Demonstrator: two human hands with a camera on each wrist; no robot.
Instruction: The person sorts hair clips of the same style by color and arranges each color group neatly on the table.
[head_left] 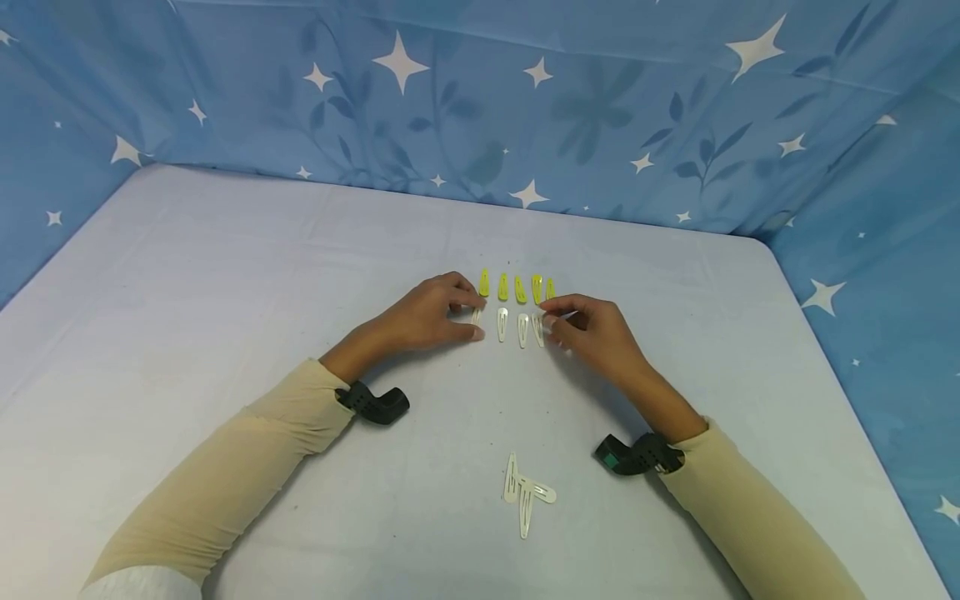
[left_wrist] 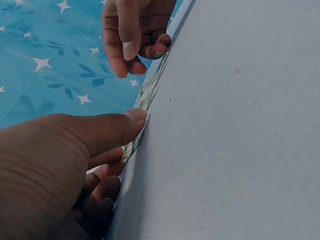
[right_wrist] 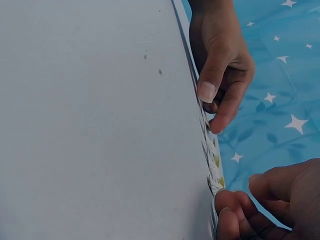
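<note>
Several yellow hair clips [head_left: 503,287] lie in a row on the white table. Below them is a row of white hair clips [head_left: 502,324]. At the left end of that row, my left hand [head_left: 431,315] holds a white hair clip [head_left: 476,317] between thumb and forefinger, one at each end. My right hand [head_left: 596,333] is at the row's right end, its fingertips beside another white hair clip [head_left: 537,330]. In the right wrist view, thumb and fingers of the right hand [right_wrist: 280,200] are apart; whether they touch a clip, I cannot tell.
Three more white hair clips [head_left: 526,508] lie overlapping nearer to me on the table [head_left: 337,517]. A blue curtain [head_left: 480,100] with white stars hangs behind and along the sides. Black wrist cameras [head_left: 375,404] sit on both wrists.
</note>
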